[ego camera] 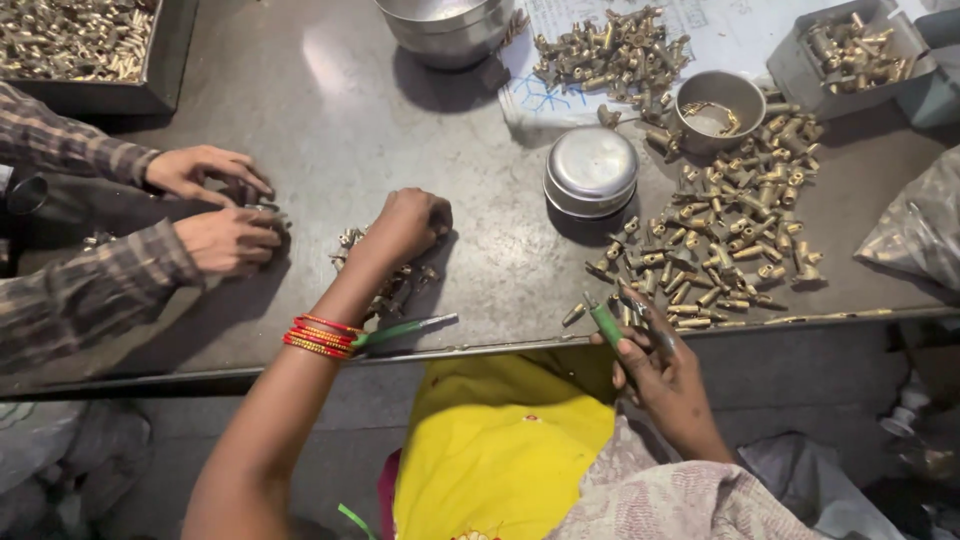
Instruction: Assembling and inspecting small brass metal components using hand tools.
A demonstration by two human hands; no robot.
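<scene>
Now my left hand (pixel 412 222) is closing on small brass fittings (pixel 385 285) — right-hand fingers (pixel 640 350) are pinching a green-handled tool (pixel 604 322), ready at the tabletop (pixel 330 120) edge.

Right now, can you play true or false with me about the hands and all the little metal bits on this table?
1. The right hand holds a green-handled tool. True.
2. The left hand lies flat and open on bare table. False: it is curled over a small heap of metal parts.
3. Red and gold bangles sit on the left wrist. True.
4. The big pile of brass fittings is beside the left hand. False: it lies near the right hand.
5. Another person's hands, in checked sleeves, work at the table's far left. True.
6. The round steel tin has no lid. False: it is closed.
</scene>
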